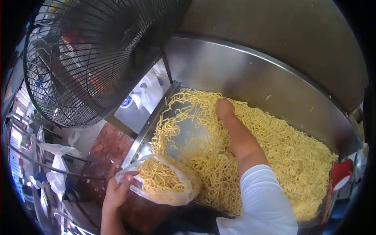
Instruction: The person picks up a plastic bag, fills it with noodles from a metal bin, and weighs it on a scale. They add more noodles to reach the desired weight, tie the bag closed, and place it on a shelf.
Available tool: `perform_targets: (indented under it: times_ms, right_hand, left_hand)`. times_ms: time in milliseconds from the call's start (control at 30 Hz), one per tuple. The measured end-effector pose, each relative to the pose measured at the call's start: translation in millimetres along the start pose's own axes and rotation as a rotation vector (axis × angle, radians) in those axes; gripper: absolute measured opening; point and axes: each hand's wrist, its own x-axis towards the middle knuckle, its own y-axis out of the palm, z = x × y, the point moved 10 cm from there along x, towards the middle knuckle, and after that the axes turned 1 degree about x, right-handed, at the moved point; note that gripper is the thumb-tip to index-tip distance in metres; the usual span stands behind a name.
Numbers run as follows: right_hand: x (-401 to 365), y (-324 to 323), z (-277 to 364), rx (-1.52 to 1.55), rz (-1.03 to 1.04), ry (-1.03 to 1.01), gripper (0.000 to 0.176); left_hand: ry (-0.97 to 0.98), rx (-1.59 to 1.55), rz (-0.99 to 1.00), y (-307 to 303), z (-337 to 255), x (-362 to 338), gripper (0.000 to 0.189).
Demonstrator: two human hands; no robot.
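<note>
The left hand [119,190] grips the rim of a noodle-filled plastic bag [172,199] beside loose noodles [290,156] on a metal tray [191,131], where the right hand [225,108] reaches, its grip too hidden to tell.

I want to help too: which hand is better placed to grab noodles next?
Probably the right hand: it reaches to the noodles, while the left hand holds the plastic bag by its edge.

Noodles [290,152]: yellow. Plastic bag [172,199]: cloudy white. Counter [190,131]: silver-grey. Fan [98,62]: black. Sleeve [264,190]: plain white. Floor [111,145]: shows mottled reddish-brown.
</note>
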Motion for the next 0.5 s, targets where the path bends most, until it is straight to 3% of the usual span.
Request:
perform_targets:
  times_ms: [33, 100, 167, 300, 367, 433, 500]
  right_hand:
    - [0, -1, -3, -0.082, 0.065, 0.006, 0.029]
    - [-12, -34, 3, -0.012, -0.053, -0.071, 0.025]
    - [-28, -81, 3, 0.279, -0.152, -0.066, 0.02]
    - [-48, -157, 3, 0.425, -0.304, -0.106, 0.02]
    - [-64, -205, 11, 0.517, -0.348, -0.144, 0.024]
    - [-89, -254, 29, 0.379, -0.416, -0.172, 0.022]
    - [-97, -275, 24, 0.709, -0.336, -0.142, 0.022]
  left_hand:
    - [-0.057, -0.225, 0.026, 2, 7, -3, 0.038]
    - [-0.014, -0.329, -0.022, -5, 16, -7, 0.043]
    - [0.097, -0.469, 0.075, -12, 2, -16, 0.048]
    - [0.361, -0.727, 0.159, -32, -35, -28, 0.057]
    - [0.413, -0.737, 0.196, -32, -52, -25, 0.058]
    - [0.402, -0.627, 0.288, -20, -59, -21, 0.057]
    - [0.378, -0.605, 0.312, -11, -58, -13, 0.053]
